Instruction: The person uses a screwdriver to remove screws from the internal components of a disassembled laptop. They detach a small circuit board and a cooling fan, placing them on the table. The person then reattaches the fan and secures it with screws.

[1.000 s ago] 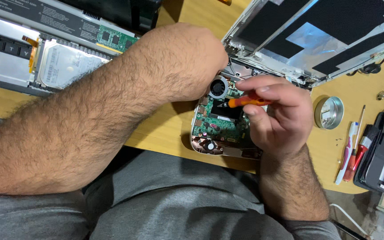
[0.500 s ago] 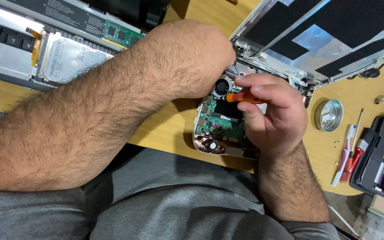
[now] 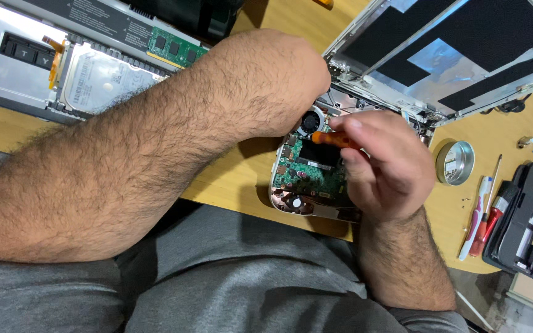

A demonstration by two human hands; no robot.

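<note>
My right hand (image 3: 387, 169) is shut on a small orange-handled screwdriver (image 3: 333, 139), whose tip points down into a green circuit board (image 3: 308, 177) inside a silver laptop shell (image 3: 316, 211) at the table's near edge. A small round fan (image 3: 310, 119) sits at the board's far end. My left forearm crosses the view from the lower left. My left hand (image 3: 288, 77) is bent down over the far side of the board, next to the fan. Its fingers are hidden behind the wrist, so their grip does not show.
An opened laptop base with a hard drive (image 3: 103, 80) and a green memory module (image 3: 177, 49) lies at the far left. A silver lid with black pads (image 3: 458, 55) lies at the far right. A round tin (image 3: 454, 162), red and white tools (image 3: 479, 219) and a black tool case (image 3: 525, 219) sit on the wooden table (image 3: 242, 179).
Both hands stay over the circuit board. My right hand's fingers shift slightly on the screwdriver, and the view drifts a little.
</note>
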